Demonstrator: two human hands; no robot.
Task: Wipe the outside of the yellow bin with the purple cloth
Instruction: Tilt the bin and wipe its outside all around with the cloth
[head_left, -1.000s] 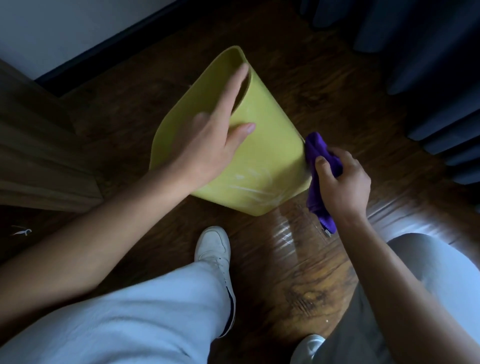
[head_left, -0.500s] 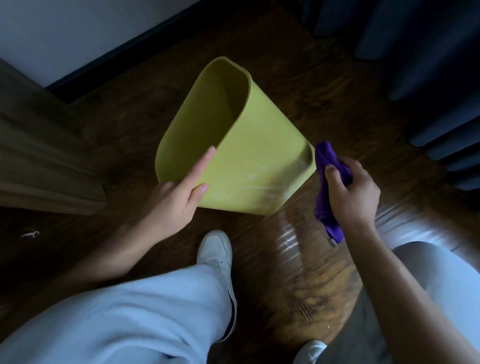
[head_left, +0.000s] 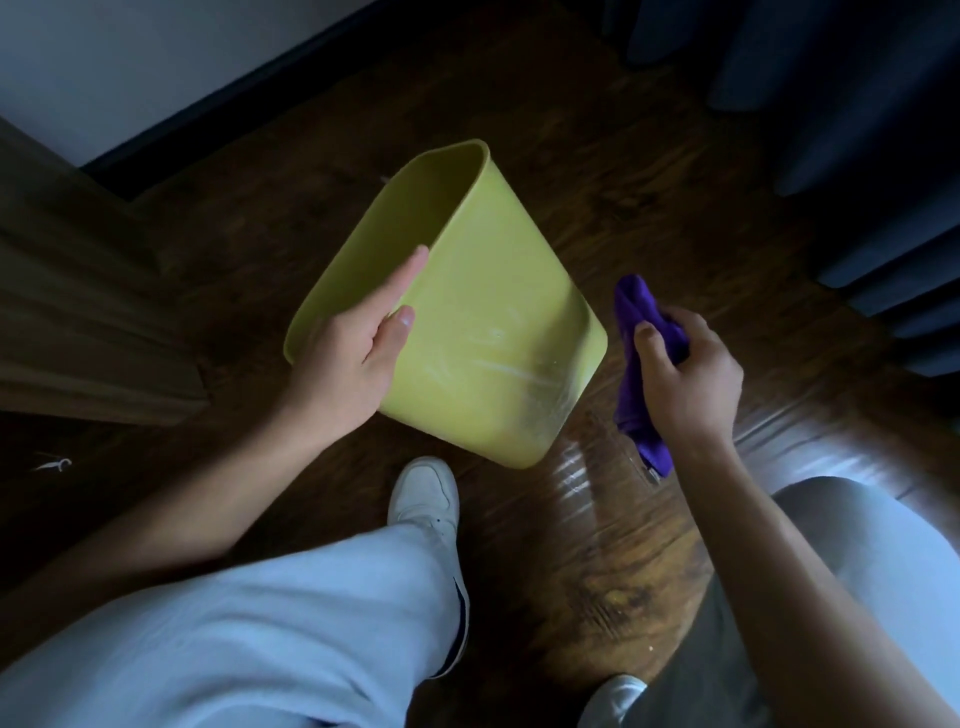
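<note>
- The yellow bin (head_left: 488, 332) is tilted on the dark wooden floor (head_left: 613, 171), in the middle of the scene. Its open mouth points to the far left and its base is toward the near right.
- The left hand (head_left: 353, 353) holds the bin at the near part of its rim. The thumb lies on the outer wall, and the straight fingers (head_left: 402, 275) go over the rim toward the inside.
- Pale streaks show on the outer wall near the base.
- The right hand (head_left: 685, 379) is to the right of the bin. Its fingers are curled around the purple cloth (head_left: 636, 358) and grip it as a bunch.
- The cloth is just beside the right side of the bin but does not touch it. One end sticks up above the hand, the other hangs below it.
- A white shoe (head_left: 423, 493) stands on the floor, near the base of the bin.
- The legs in light trousers (head_left: 249, 639) fill the near part of the view.
- Dark blue curtains (head_left: 857, 130) hang at the far right.
</note>
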